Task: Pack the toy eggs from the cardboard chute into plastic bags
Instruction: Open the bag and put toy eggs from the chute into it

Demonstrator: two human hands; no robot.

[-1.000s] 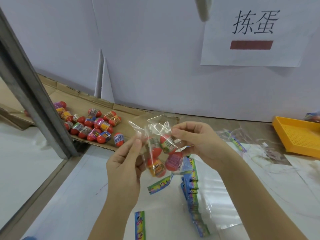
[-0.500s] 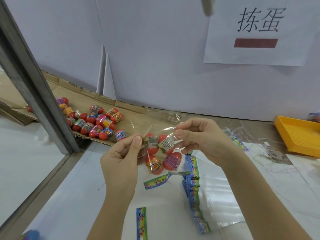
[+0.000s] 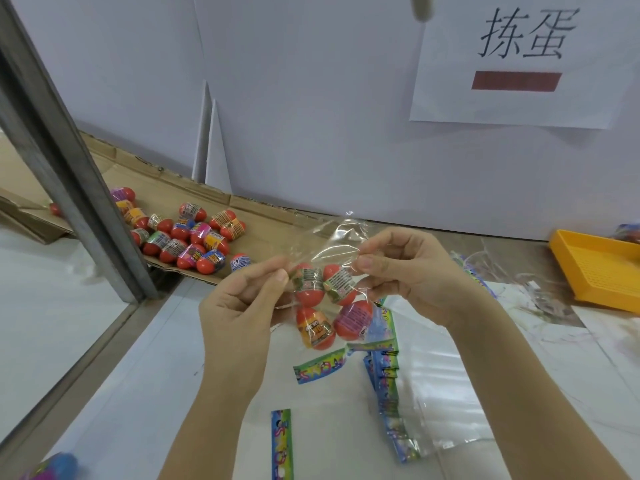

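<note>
A clear plastic bag (image 3: 341,242) hangs between my hands above the white table, holding several red toy eggs (image 3: 317,306) with coloured labels. My left hand (image 3: 242,303) pinches the bag's left edge near its top. At the right edge my right hand (image 3: 405,271) pinches the bag with thumb and forefinger. The bag's open top flops upward between the two hands. More loose toy eggs (image 3: 187,237) lie in a cluster on the brown cardboard chute (image 3: 273,230) at the left, behind my left hand.
A stack of empty bags with colourful header strips (image 3: 388,379) lies on the table under the hands, and loose strips (image 3: 282,445) lie nearby. A yellow tray (image 3: 602,268) sits far right. A grey metal post (image 3: 65,161) slants across the left. White wall panels stand behind.
The bag's top has been pulled flatter and lower between my hands, and the eggs have settled toward the bottom. Both hands have stayed on the bag.
</note>
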